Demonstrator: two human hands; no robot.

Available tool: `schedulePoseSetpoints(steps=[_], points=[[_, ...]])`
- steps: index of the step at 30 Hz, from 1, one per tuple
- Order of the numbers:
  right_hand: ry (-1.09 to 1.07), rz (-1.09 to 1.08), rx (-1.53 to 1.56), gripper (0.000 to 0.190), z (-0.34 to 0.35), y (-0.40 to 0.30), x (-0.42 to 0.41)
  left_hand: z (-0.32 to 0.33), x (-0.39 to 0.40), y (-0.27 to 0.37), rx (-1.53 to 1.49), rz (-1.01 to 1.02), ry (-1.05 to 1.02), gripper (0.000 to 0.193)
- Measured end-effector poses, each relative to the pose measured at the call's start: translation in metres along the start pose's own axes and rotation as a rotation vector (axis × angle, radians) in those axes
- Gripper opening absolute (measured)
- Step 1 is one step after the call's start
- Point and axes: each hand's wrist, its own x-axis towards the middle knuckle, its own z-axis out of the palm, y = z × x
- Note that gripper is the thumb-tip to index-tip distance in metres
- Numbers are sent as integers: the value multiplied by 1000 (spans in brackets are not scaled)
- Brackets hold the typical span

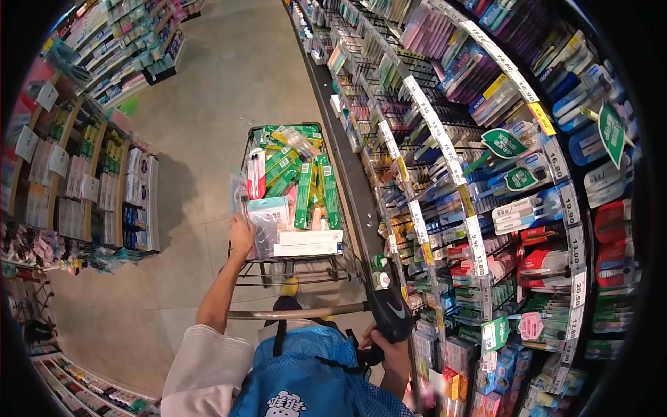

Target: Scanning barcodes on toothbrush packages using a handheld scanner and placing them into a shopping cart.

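A wire shopping cart point(292, 284) stands before me, filled with packaged goods. At its left side my left hand point(243, 235) pinches a slim transparent package point(237, 188), which leans over the rim. Just right of those fingers lies a zip pouch point(269, 213) with a see-through lower part. Several green boxes point(305, 193), a red-and-white toothbrush pack point(256, 174) and two white boxes point(308, 243) fill the basket. My right hand point(388, 354) is wrapped around the black end of the cart handle point(392, 318); part of its fingers is hidden.
Close along the right runs a tall rack of toothbrush packs point(526, 213) with price strips. Shelves of boxed goods point(68, 182) stand at left. Grey tiled floor point(224, 78) stretches ahead between them. A blue mesh bag point(307, 365) hangs at my front.
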Motion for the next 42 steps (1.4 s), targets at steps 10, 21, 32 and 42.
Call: schedulePoseSetpoints(steps=[10,21,32,42], points=[[120,-44,55,21,32,6,5,11,16,14,94,-105,23,34],[112,3,106,21,51,6,4,-16,15,6,-14,58,16,21],[14,-74,89,19,47,6,-5,-131,-1,86,-1193,33,-358,11],[-85,-181,127,32,43,2,-34,-167,-69,236,-2122,118,-1566,58]])
